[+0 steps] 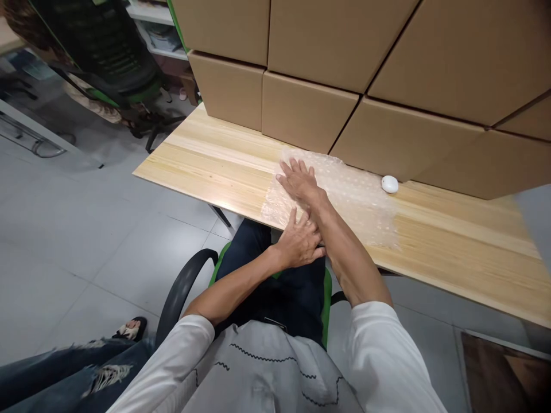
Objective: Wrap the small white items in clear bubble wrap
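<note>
A clear sheet of bubble wrap [359,198] lies spread flat on the light wooden table [206,152]. My right hand [300,180] rests on the left part of the sheet, palm down with its fingers spread. Closer to me, my left hand [300,240] is at the table's front edge, its fingers apart and touching the near edge of the wrap. The right forearm passes just beside the left hand and covers part of the sheet. By the far right corner of the wrap sits a small white rounded case [390,184].
Stacked cardboard boxes [310,106] form a wall along the table's back edge. A green-and-black office chair [116,51] with a seated person stands at the upper left. Another person's leg in ripped jeans [107,373] is at the lower left, near my chair's armrest [185,287].
</note>
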`<act>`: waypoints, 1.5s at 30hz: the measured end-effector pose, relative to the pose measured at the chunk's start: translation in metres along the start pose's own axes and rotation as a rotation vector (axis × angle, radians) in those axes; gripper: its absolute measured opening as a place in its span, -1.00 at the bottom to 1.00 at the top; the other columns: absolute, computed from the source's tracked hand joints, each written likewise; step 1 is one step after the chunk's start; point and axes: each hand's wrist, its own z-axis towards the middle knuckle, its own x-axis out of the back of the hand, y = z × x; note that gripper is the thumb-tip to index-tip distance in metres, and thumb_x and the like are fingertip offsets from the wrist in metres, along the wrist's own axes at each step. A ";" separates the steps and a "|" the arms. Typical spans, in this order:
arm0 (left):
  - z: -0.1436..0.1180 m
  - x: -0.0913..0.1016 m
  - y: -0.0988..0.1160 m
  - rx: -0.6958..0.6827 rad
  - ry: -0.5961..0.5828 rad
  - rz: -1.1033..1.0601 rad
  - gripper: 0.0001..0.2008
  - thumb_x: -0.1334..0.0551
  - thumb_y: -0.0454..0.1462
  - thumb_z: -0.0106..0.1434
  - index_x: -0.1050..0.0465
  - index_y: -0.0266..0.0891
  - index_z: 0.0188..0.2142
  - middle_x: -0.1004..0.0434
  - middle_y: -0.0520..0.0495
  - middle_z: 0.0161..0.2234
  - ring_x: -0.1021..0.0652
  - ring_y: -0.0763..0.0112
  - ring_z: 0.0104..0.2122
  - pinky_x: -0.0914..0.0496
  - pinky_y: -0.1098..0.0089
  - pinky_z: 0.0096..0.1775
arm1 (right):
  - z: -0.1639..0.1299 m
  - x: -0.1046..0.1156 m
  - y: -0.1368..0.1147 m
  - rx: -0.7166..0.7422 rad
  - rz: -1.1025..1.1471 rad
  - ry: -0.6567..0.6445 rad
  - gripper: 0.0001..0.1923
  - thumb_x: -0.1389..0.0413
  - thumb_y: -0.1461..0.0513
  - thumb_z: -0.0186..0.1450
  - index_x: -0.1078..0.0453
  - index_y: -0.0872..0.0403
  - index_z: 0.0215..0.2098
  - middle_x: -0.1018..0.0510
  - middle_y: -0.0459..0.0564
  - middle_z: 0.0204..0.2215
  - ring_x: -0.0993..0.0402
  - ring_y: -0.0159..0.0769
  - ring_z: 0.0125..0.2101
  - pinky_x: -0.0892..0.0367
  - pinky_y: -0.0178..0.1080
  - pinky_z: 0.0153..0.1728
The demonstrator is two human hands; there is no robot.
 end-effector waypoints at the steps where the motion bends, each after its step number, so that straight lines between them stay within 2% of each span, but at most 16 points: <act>1: -0.003 0.000 0.003 -0.002 -0.010 0.000 -0.35 -0.16 0.09 0.69 -0.56 -0.26 0.51 -0.52 -0.42 0.51 -0.34 -0.52 0.60 -0.22 -0.63 0.54 | 0.004 -0.001 -0.001 -0.007 0.001 0.011 -0.18 0.19 -0.12 0.74 0.07 0.00 0.84 0.17 0.18 0.83 0.29 0.35 0.79 0.23 0.57 0.68; 4: -0.014 -0.002 0.012 -0.003 -0.011 -0.016 -0.38 -0.19 0.06 0.69 -0.53 -0.20 0.53 -0.52 -0.37 0.52 -0.27 -0.53 0.65 -0.23 -0.66 0.54 | 0.016 -0.002 0.000 -0.013 0.020 0.042 -0.18 0.18 -0.11 0.74 0.04 0.02 0.83 0.14 0.20 0.82 0.26 0.36 0.78 0.22 0.61 0.67; 7: -0.023 -0.006 0.020 -0.008 -0.004 -0.030 -0.43 -0.17 0.04 0.70 -0.60 -0.17 0.47 -0.57 -0.35 0.49 -0.27 -0.56 0.66 -0.26 -0.68 0.52 | 0.023 -0.002 0.001 -0.025 0.051 0.060 -0.18 0.16 -0.10 0.73 0.02 0.03 0.83 0.13 0.22 0.82 0.24 0.36 0.78 0.23 0.64 0.65; 12: -0.028 -0.010 0.029 -0.002 0.018 -0.041 -0.47 -0.18 -0.01 0.70 -0.64 -0.14 0.45 -0.54 -0.37 0.52 -0.33 -0.56 0.63 -0.28 -0.68 0.52 | 0.031 0.005 -0.008 -0.096 0.053 0.046 -0.16 0.20 -0.08 0.75 0.10 0.12 0.84 0.19 0.25 0.83 0.30 0.29 0.79 0.27 0.52 0.70; 16: -0.030 -0.002 0.029 -0.031 -0.038 -0.052 -0.52 -0.22 -0.01 0.69 -0.70 -0.17 0.35 -0.62 -0.36 0.46 -0.33 -0.51 0.64 -0.27 -0.62 0.56 | 0.034 0.016 -0.017 -0.148 0.052 0.035 -0.17 0.20 -0.05 0.76 0.12 0.16 0.84 0.22 0.24 0.83 0.31 0.25 0.80 0.27 0.44 0.72; 18: -0.035 0.006 0.020 -0.071 -0.045 -0.073 -0.48 -0.24 0.04 0.69 -0.65 -0.19 0.40 -0.60 -0.35 0.48 -0.38 -0.42 0.63 -0.30 -0.53 0.58 | 0.028 0.021 -0.019 -0.144 0.060 0.008 -0.18 0.21 -0.05 0.76 0.12 0.16 0.84 0.20 0.24 0.83 0.31 0.25 0.80 0.25 0.41 0.73; 20: -0.043 0.014 0.005 -0.074 -0.016 -0.095 -0.43 -0.19 0.06 0.71 -0.57 -0.21 0.47 -0.55 -0.34 0.53 -0.42 -0.28 0.62 -0.29 -0.40 0.62 | 0.015 0.025 -0.019 -0.095 0.061 0.022 -0.18 0.22 -0.05 0.77 0.11 0.17 0.84 0.17 0.26 0.82 0.31 0.24 0.80 0.26 0.36 0.74; 22: -0.052 0.021 -0.015 0.004 0.039 -0.094 -0.39 -0.11 0.07 0.74 -0.53 -0.25 0.50 -0.51 -0.36 0.56 -0.39 -0.21 0.64 -0.20 -0.34 0.67 | -0.006 0.024 -0.018 0.011 0.064 0.056 -0.18 0.22 -0.05 0.77 0.07 0.19 0.83 0.13 0.27 0.81 0.31 0.22 0.80 0.28 0.32 0.75; 24: -0.060 0.024 -0.035 0.126 0.080 -0.061 -0.30 -0.12 0.12 0.72 -0.46 -0.34 0.54 -0.44 -0.46 0.59 -0.31 -0.25 0.68 -0.14 -0.36 0.68 | -0.031 0.019 -0.019 0.163 0.087 0.029 -0.18 0.24 -0.07 0.77 0.00 0.19 0.81 0.09 0.23 0.81 0.31 0.18 0.80 0.29 0.27 0.76; 26: -0.066 0.021 -0.049 0.210 0.075 -0.032 -0.19 -0.19 0.16 0.67 -0.39 -0.46 0.56 -0.42 -0.60 0.58 -0.30 -0.30 0.68 -0.16 -0.32 0.68 | -0.054 0.009 -0.020 0.314 0.116 -0.055 -0.16 0.27 -0.13 0.77 -0.08 0.17 0.80 0.06 0.18 0.80 0.27 0.12 0.80 0.26 0.20 0.76; 29: -0.070 0.012 -0.055 0.251 0.036 0.002 -0.14 -0.26 0.18 0.62 -0.41 -0.53 0.52 -0.49 -0.67 0.51 -0.36 -0.33 0.65 -0.21 -0.25 0.67 | -0.071 -0.006 -0.021 0.422 0.110 -0.108 -0.14 0.24 -0.16 0.75 -0.12 0.15 0.78 0.03 0.16 0.80 0.22 0.08 0.80 0.22 0.13 0.77; 31: -0.071 0.005 -0.052 0.271 0.039 0.019 -0.12 -0.27 0.19 0.61 -0.38 -0.52 0.55 -0.41 -0.67 0.56 -0.32 -0.34 0.67 -0.20 -0.26 0.67 | -0.066 -0.013 -0.020 0.408 0.098 -0.093 -0.16 0.21 -0.13 0.75 -0.10 0.16 0.79 0.04 0.17 0.80 0.20 0.05 0.79 0.22 0.12 0.77; 35: -0.073 0.000 -0.044 0.305 0.029 0.034 -0.06 -0.28 0.15 0.62 -0.23 -0.54 0.65 -0.17 -0.66 0.68 -0.20 -0.34 0.71 -0.16 -0.27 0.68 | -0.038 -0.014 -0.015 0.314 0.094 -0.055 -0.15 0.16 -0.09 0.72 0.00 0.18 0.81 0.10 0.16 0.80 0.22 0.01 0.80 0.22 0.12 0.77; 40: -0.077 0.002 -0.040 0.316 0.021 0.045 -0.09 -0.29 0.10 0.62 -0.22 -0.51 0.67 -0.10 -0.61 0.70 -0.15 -0.31 0.73 -0.16 -0.28 0.68 | -0.005 -0.008 -0.009 0.226 0.103 0.005 -0.10 0.17 -0.07 0.71 0.08 0.28 0.81 0.15 0.21 0.81 0.26 0.06 0.80 0.27 0.14 0.77; 45: -0.081 0.001 -0.040 0.314 0.011 0.052 -0.11 -0.25 0.08 0.65 -0.22 -0.53 0.67 -0.09 -0.61 0.71 -0.15 -0.31 0.73 -0.14 -0.26 0.69 | 0.022 -0.007 -0.003 0.173 0.091 0.038 -0.12 0.15 -0.09 0.71 0.07 0.19 0.82 0.13 0.13 0.82 0.25 0.09 0.80 0.27 0.22 0.76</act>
